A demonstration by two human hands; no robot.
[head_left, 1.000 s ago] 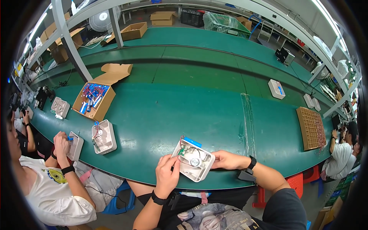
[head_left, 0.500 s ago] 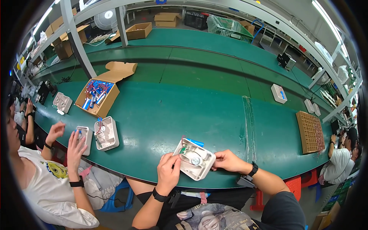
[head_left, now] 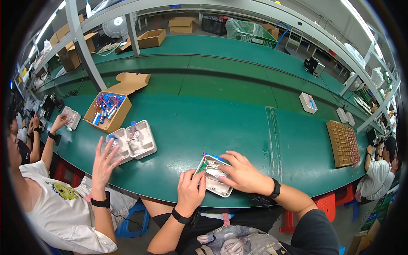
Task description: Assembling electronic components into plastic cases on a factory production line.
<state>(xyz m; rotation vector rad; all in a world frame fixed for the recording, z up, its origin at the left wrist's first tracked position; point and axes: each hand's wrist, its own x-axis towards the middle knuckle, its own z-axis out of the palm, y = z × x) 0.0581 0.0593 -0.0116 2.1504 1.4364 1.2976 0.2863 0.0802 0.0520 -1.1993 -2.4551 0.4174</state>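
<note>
In front of me is an open white plastic housing (head_left: pixel 222 189) with a round metallic part, wires and a small green circuit board (head_left: pixel 204 165) inside. My left hand (head_left: pixel 191 192) pinches the housing's left side, thumb and fingertips near the board. A blue cylindrical battery (head_left: pixel 215 157) lies at the far edge, partly hidden. My right hand (head_left: pixel 248 173) reaches over the housing from the right, fingers spread apart; its fingertips are by the battery and its thumb is by the round part. Whether it touches either one is hard to see.
To the left, a co-worker's hand (head_left: pixel 104 163) is over two white housings (head_left: pixel 143 139). Beyond stands a cardboard box (head_left: pixel 117 120) of blue batteries. A divided brown tray (head_left: pixel 341 144) lies at the right, and another housing (head_left: pixel 309 103) farther back.
My right hand has gone from the housing's right edge to above it, fingers now spread. The housing has tilted and turned. The co-worker's two housings have shifted right, while one arm reached farther left.
</note>
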